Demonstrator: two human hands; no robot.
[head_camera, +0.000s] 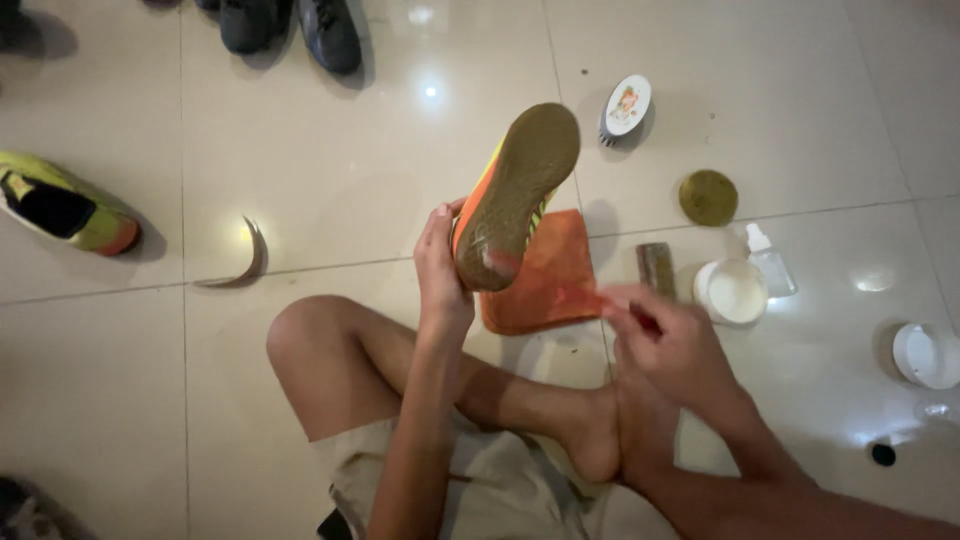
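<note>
On the glossy cream tiled floor, a person sits cross-legged with bare knees, and the largest item in hand is an orange and yellow-green sports shoe, raised sole-up above the lap. The left hand holds it at the heel end, fingers curled around the edge and thumb laid along the side; the brown rubber sole looks stiff, lightly textured and scuffed reddish at the heel. Judged from its build, the shoe is light, firm underfoot and softer in the upper, so the heel or the waist of the sole gives the surest hold. Beneath it lies an orange cloth, soft and limp, spread flat on the tiles. The right hand is blurred above the cloth's right edge; its fingers appear drawn together, possibly pinching a corner of the cloth, though this cannot be confirmed. A matching yellow-green shoe lies on its side well apart at the left, and dark shoes stand at the top edge. Smaller items to the right: an oval brush, a round olive lid, an open white tub, a small clear bottle, and a white lid.
</note>
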